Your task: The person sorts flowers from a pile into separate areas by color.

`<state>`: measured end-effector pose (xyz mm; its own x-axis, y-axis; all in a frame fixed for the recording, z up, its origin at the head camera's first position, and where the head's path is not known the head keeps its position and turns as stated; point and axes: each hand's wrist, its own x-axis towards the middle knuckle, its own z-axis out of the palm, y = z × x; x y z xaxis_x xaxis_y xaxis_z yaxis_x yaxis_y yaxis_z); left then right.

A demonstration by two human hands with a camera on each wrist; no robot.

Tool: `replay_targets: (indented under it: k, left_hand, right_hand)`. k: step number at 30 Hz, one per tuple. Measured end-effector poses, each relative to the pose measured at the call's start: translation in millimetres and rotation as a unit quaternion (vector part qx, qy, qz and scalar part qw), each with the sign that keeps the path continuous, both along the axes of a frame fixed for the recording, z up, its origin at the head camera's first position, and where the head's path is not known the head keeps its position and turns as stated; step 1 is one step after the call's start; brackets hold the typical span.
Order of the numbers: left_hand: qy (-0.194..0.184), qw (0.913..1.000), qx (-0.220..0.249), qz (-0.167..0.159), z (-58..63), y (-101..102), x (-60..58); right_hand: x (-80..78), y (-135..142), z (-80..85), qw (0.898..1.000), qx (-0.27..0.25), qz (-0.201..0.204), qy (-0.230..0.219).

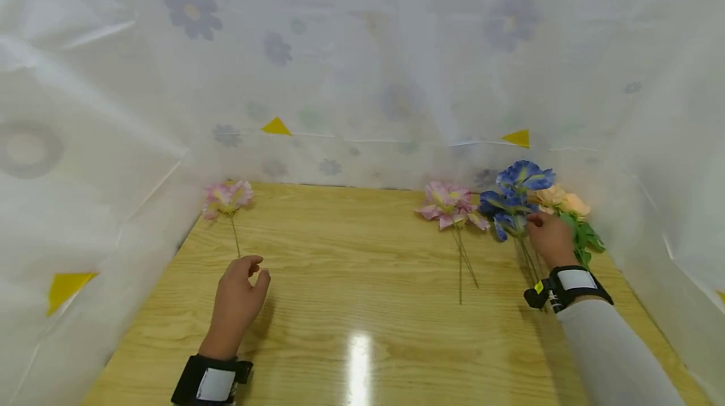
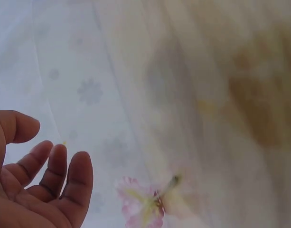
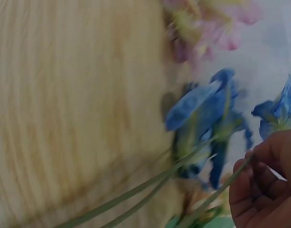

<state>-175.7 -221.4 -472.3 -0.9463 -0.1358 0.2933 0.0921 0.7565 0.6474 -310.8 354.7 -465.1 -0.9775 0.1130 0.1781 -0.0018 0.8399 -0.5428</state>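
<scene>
My right hand [image 1: 552,241] is at the far right among the blue flowers [image 1: 512,195]. In the right wrist view its thumb and finger pinch a green stem [image 3: 214,194] just below one blue bloom [image 3: 278,111]. Other blue blooms [image 3: 202,123] on long stems stay beside it, outside the grip. On the left, my left hand [image 1: 239,296] has its fingers loosely bent, holding nothing. A single pink flower [image 1: 226,198] lies beyond that hand, its thin stem pointing toward the fingers. The left wrist view shows the hand apart from the pink bloom [image 2: 140,204].
More pink flowers [image 1: 449,203] lie left of the blue ones, stems toward me. Peach flowers [image 1: 573,204] with green leaves lie behind my right hand. A pale patterned sheet [image 1: 368,91] walls the wooden table [image 1: 362,267] at the back and both sides.
</scene>
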Motion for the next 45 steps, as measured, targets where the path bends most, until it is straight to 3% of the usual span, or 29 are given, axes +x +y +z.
replay_targets:
  k: [4,8,13,18,24,28,35,40,45]
  left_hand:
    - [-0.018,0.9998,-0.001,0.005,3.2,-5.8,0.8]
    - [-0.074,0.9970,-0.019,0.016,1.0,-13.2,3.9]
    - [-0.173,0.9798,-0.089,0.046,-3.0,-28.2,5.9]
    - [-0.224,0.9677,-0.108,0.041,-8.1,-40.4,-1.1]
    - [-0.221,0.9683,-0.116,0.017,-12.4,-45.8,-16.3]
    - [-0.196,0.9722,-0.128,0.011,-13.5,-46.4,-23.3]
    - [-0.210,0.9685,-0.133,0.015,-10.4,-44.3,-26.7]
    - [-0.235,0.9676,-0.091,0.013,-6.6,-41.9,-25.0]
    - [-0.225,0.9724,-0.063,0.004,-8.1,-32.3,-23.7]
  right_hand:
    - [-5.5,6.6,-18.9,1.000,0.019,-0.002,-0.007]
    - [-7.3,7.1,-31.2,1.000,0.027,-0.002,-0.012]
    - [-5.1,7.6,-34.9,1.000,0.021,0.000,-0.020]
    - [1.7,7.5,-30.9,0.999,-0.004,-0.014,-0.029]
    - [20.1,-6.5,-23.7,0.997,-0.032,-0.046,0.059]
    - [27.4,-28.3,-23.8,0.993,-0.053,-0.034,0.098]
    - [45.5,-76.6,-21.5,0.990,-0.094,0.014,0.109]
    - [63.7,-112.9,-23.8,0.984,-0.140,0.044,0.100]
    - [80.5,-140.2,-30.9,0.976,-0.181,0.096,0.078]
